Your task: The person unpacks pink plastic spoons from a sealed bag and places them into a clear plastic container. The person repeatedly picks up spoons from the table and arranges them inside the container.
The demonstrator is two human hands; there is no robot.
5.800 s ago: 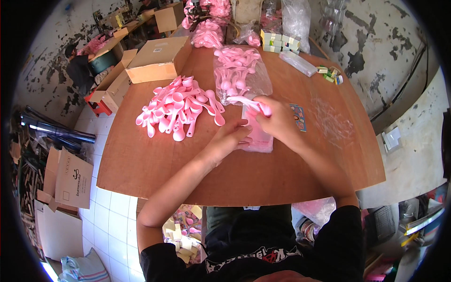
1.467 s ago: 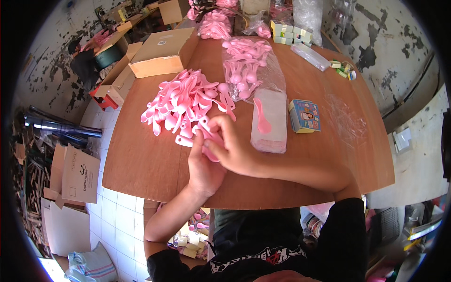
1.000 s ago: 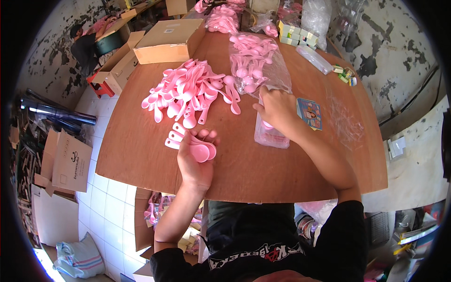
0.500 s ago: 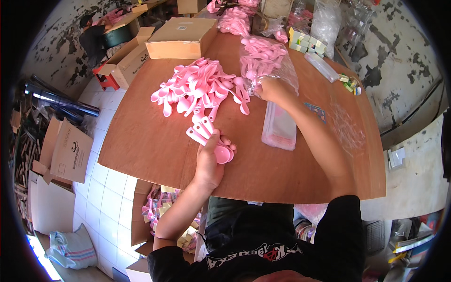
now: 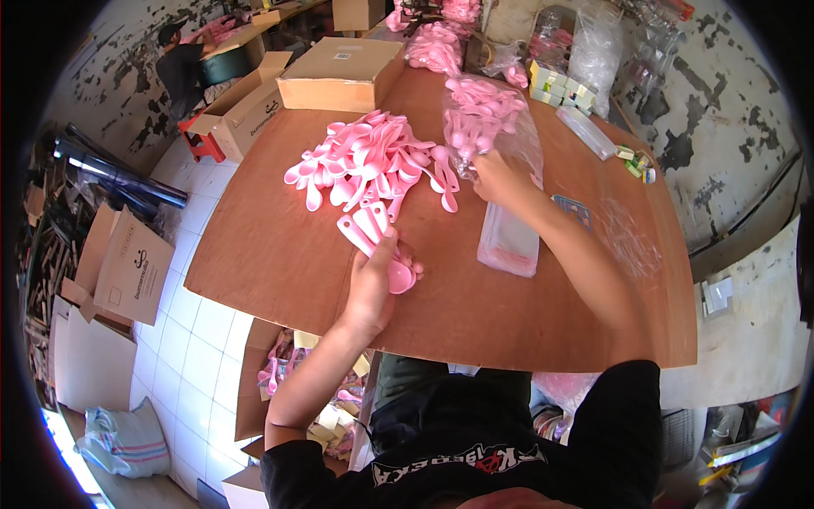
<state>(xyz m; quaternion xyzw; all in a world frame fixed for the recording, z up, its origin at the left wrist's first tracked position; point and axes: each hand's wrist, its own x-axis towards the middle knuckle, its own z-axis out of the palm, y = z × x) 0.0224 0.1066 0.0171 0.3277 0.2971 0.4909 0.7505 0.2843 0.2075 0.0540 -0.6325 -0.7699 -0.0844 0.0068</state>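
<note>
My left hand (image 5: 373,284) grips a small bunch of pink plastic spoons (image 5: 371,231), handles fanned up and left, bowls by my fingers, just above the brown table (image 5: 271,254). A loose heap of pink spoons (image 5: 373,161) lies right beyond it. My right hand (image 5: 496,178) reaches forward to the edge of a clear bag full of pink spoons (image 5: 483,114); whether it grips anything I cannot tell. A flat stack of clear empty bags (image 5: 509,246) lies under my right forearm.
A closed cardboard box (image 5: 339,72) stands at the table's far left. More bagged pink spoons (image 5: 437,47), small boxes (image 5: 555,81) and clear packets (image 5: 589,131) sit at the back. Open cartons (image 5: 127,267) crowd the tiled floor on the left; another person (image 5: 182,68) works far left.
My left hand has carried its bunch of spoons from near the heap toward the table's front. My right hand left the flat bags and reached up to the full bag.
</note>
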